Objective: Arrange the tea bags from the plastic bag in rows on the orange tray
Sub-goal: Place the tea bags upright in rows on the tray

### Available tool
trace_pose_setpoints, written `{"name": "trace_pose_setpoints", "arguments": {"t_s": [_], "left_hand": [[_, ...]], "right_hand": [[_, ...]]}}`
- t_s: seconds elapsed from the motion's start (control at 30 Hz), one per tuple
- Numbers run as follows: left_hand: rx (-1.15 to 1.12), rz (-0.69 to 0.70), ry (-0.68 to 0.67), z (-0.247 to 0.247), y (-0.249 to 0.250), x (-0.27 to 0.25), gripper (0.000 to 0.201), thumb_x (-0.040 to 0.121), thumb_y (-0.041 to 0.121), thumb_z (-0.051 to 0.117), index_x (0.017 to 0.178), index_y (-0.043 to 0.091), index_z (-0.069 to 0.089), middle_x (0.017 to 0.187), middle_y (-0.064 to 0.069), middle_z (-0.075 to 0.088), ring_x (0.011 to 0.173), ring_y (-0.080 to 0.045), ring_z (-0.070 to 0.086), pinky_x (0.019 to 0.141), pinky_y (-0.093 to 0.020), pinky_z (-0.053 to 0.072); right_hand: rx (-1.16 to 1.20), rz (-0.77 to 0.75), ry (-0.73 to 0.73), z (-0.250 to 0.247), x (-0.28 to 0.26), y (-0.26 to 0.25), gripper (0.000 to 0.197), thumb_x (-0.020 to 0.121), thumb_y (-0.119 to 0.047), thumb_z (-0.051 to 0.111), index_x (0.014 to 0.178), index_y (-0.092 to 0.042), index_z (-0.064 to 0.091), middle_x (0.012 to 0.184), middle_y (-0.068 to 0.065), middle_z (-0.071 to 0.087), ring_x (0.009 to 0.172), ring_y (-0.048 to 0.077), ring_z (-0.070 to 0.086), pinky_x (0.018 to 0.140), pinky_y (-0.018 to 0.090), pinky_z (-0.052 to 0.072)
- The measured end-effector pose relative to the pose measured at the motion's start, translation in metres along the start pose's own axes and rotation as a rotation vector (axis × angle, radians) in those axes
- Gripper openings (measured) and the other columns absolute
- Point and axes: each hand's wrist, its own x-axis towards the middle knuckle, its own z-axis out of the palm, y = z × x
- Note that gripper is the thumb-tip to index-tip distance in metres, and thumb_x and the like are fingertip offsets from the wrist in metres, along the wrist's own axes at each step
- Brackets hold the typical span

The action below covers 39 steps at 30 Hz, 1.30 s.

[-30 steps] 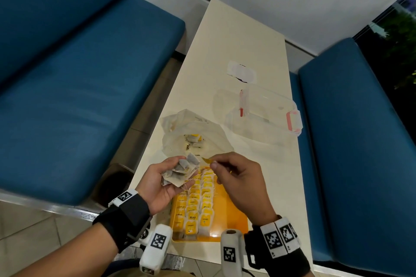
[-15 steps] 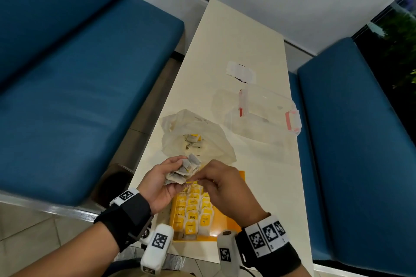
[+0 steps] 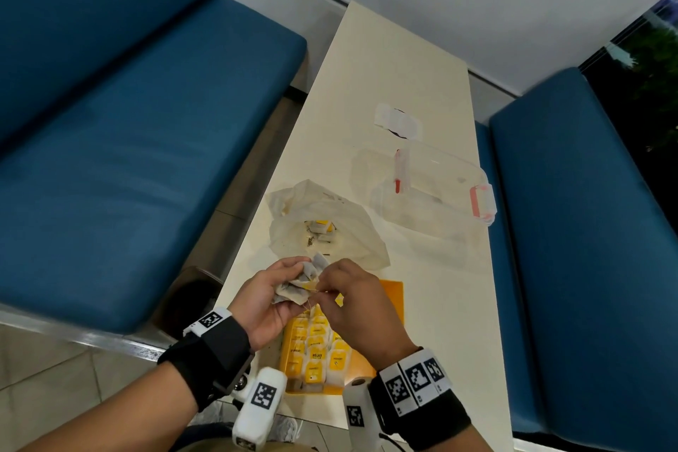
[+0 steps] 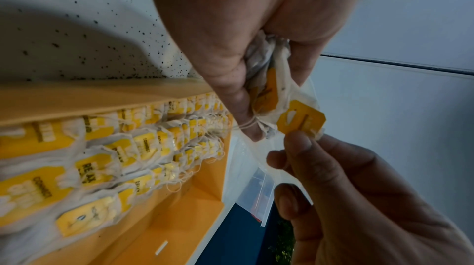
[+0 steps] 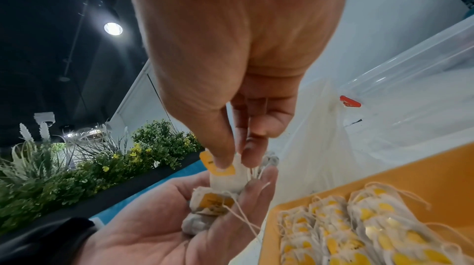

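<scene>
your left hand [image 3: 269,299] cups a bunch of tea bags [image 3: 299,284] above the orange tray [image 3: 392,301]; your right hand [image 3: 361,308] pinches one yellow tag [image 4: 301,120].

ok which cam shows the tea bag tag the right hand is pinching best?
Left wrist: the yellow tag faces the lens, unobstructed, just above the right hand fingertips. Right wrist shows the tag half hidden under the thumb, above the left hand's bundle of tea bags. Head view: only a yellow sliver between the hands.
</scene>
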Motion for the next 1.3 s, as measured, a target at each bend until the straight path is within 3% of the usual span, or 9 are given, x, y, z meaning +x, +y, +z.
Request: {"name": "trace_pose_setpoints", "arguments": {"t_s": [0.2, 0.33, 0.43, 0.53, 0.7, 0.9, 1.07, 1.2, 1.3], "left_hand": [[0.045, -0.017, 0.006, 0.0, -0.002, -0.002, 0.035, 0.087, 0.016, 0.062, 0.12, 0.006, 0.065, 0.105, -0.018, 0.067, 0.09, -0.03, 0.064, 0.074, -0.036, 0.06], [0.039, -0.008, -0.001, 0.0, -0.002, -0.004, 0.028, 0.093, 0.013, 0.057, 0.119, 0.006, 0.065, 0.101, -0.017, 0.067, 0.085, -0.028, 0.067, 0.069, -0.034, 0.062], [0.025, -0.008, -0.004, 0.001, -0.001, -0.006, 0.027, 0.098, 0.012, 0.052, 0.122, 0.005, 0.062, 0.1, -0.018, 0.067, 0.082, -0.027, 0.067, 0.063, -0.033, 0.062], [0.027, -0.003, 0.002, 0.001, 0.001, -0.007, 0.026, 0.099, 0.012, 0.051, 0.122, 0.005, 0.062, 0.098, -0.017, 0.067, 0.074, -0.024, 0.068, 0.06, -0.032, 0.062], [0.014, 0.001, 0.01, 0.001, -0.001, -0.009, 0.023, 0.1, 0.012, 0.051, 0.119, 0.006, 0.063, 0.095, -0.015, 0.069, 0.073, -0.023, 0.069, 0.06, -0.031, 0.061], [0.01, 0.023, 0.042, 0.002, -0.002, -0.007, 0.021, 0.1, 0.013, 0.052, 0.116, 0.006, 0.064, 0.092, -0.012, 0.07, 0.072, -0.019, 0.068, 0.059, -0.029, 0.061], [0.04, 0.028, 0.059, 0.002, -0.005, -0.006, 0.021, 0.098, 0.014, 0.055, 0.115, 0.009, 0.067, 0.093, -0.01, 0.067, 0.074, -0.018, 0.065, 0.064, -0.029, 0.06], [0.055, 0.024, 0.063, 0.004, -0.006, -0.006, 0.023, 0.098, 0.014, 0.056, 0.118, 0.008, 0.066, 0.094, -0.01, 0.069, 0.075, -0.017, 0.066, 0.064, -0.029, 0.06], [0.036, 0.012, 0.057, 0.005, -0.006, -0.006, 0.026, 0.096, 0.014, 0.057, 0.121, 0.008, 0.065, 0.097, -0.011, 0.07, 0.077, -0.018, 0.068, 0.063, -0.029, 0.061]], "right_hand": [[0.059, 0.042, 0.019, 0.003, 0.0, -0.01, 0.004, 0.087, -0.013, 0.065, 0.088, -0.017, 0.064, 0.084, -0.001, 0.063, 0.074, 0.012, 0.059, 0.069, 0.034, 0.052], [0.138, 0.063, 0.024, 0.002, 0.0, -0.013, 0.01, 0.087, -0.01, 0.066, 0.093, -0.018, 0.064, 0.083, -0.006, 0.063, 0.076, 0.008, 0.058, 0.07, 0.026, 0.051], [0.17, 0.057, 0.02, 0.001, -0.002, -0.011, 0.012, 0.086, -0.009, 0.067, 0.091, -0.019, 0.07, 0.086, -0.004, 0.065, 0.078, 0.008, 0.061, 0.073, 0.027, 0.052], [0.158, 0.049, -0.001, -0.001, -0.005, -0.01, 0.012, 0.089, -0.01, 0.065, 0.094, -0.017, 0.074, 0.089, -0.002, 0.064, 0.081, 0.007, 0.06, 0.074, 0.021, 0.05], [0.035, 0.032, -0.026, 0.007, -0.007, -0.009, 0.017, 0.093, -0.015, 0.059, 0.1, -0.014, 0.075, 0.096, 0.005, 0.063, 0.087, 0.02, 0.063, 0.079, 0.035, 0.053], [-0.01, 0.018, 0.018, 0.014, -0.012, -0.013, 0.027, 0.094, -0.018, 0.054, 0.109, -0.013, 0.075, 0.092, 0.006, 0.06, 0.084, 0.021, 0.062, 0.074, 0.033, 0.052], [-0.123, 0.031, 0.048, 0.023, -0.014, -0.011, 0.029, 0.094, -0.023, 0.049, 0.105, -0.013, 0.073, 0.093, 0.007, 0.058, 0.079, 0.023, 0.061, 0.066, 0.031, 0.048], [-0.158, 0.042, 0.061, 0.028, -0.013, -0.014, 0.032, 0.095, -0.03, 0.044, 0.114, -0.023, 0.069, 0.095, 0.004, 0.058, 0.077, 0.024, 0.063, 0.063, 0.035, 0.052], [-0.154, 0.031, 0.101, 0.028, -0.013, -0.016, 0.027, 0.092, -0.032, 0.048, 0.108, -0.026, 0.07, 0.096, -0.001, 0.057, 0.077, 0.021, 0.063, 0.058, 0.036, 0.053]]}}
